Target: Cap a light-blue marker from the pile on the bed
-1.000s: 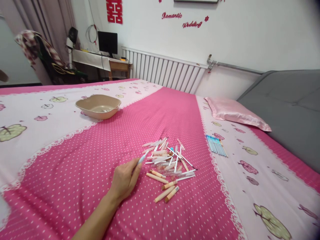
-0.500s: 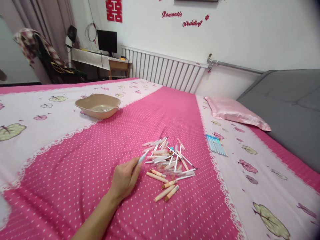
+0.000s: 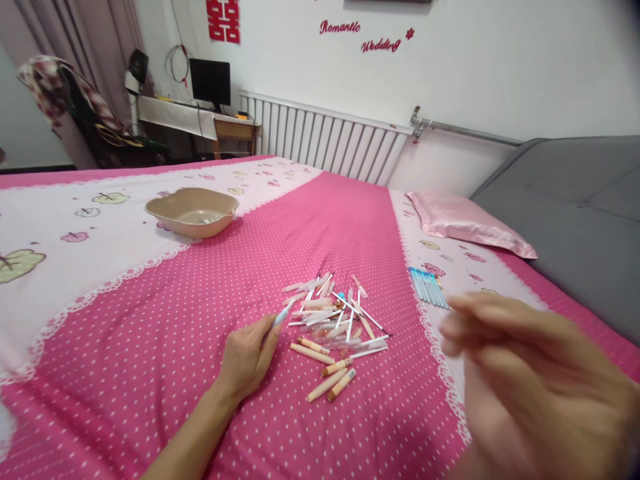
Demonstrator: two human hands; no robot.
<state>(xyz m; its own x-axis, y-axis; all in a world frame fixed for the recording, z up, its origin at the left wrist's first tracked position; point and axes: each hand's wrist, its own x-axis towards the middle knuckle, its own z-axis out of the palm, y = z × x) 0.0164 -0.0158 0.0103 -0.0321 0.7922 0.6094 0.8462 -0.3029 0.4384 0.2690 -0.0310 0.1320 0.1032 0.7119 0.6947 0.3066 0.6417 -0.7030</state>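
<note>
Left hand: Our left hand (image 3: pixel 247 357) rests on the pink dotted bed (image 3: pixel 325 227), low in the frame and a bit left of the middle.
Left grip: Our thumb and fingers pinch a small pale pen piece (image 3: pixel 281 315). Its tip pokes out up and to the right.
Where the pen piece is: It is right at the left edge of the pile of pen parts (image 3: pixel 335 327) in the middle of the frame. We cannot tell if it touches the pile.
Right hand: Our right hand (image 3: pixel 530 380) is big and blurry in the lower right corner, up off the bed.
Right grip: The fingers look long and loose. The blur is too strong, so we cannot tell if they are spread or hold something.
Nearby: A neat row of blue pens (image 3: pixel 429 288) lies just right of the pile. A tan bowl (image 3: pixel 190 212) sits well apart in the upper left. A pink pillow (image 3: pixel 467 223) lies in the upper right.
What could go wrong: The pen piece is tiny and held only at its end, so it could slip into the pile and get lost. The bed is soft, so a push of the hand could roll the parts around. The right hand could bump the blue pens out of line.
Hard to see: The right hand covers part of the bed and is cut off by the frame. The parts overlap, so we cannot sort or count them. We cannot make out what is in the bowl.
</note>
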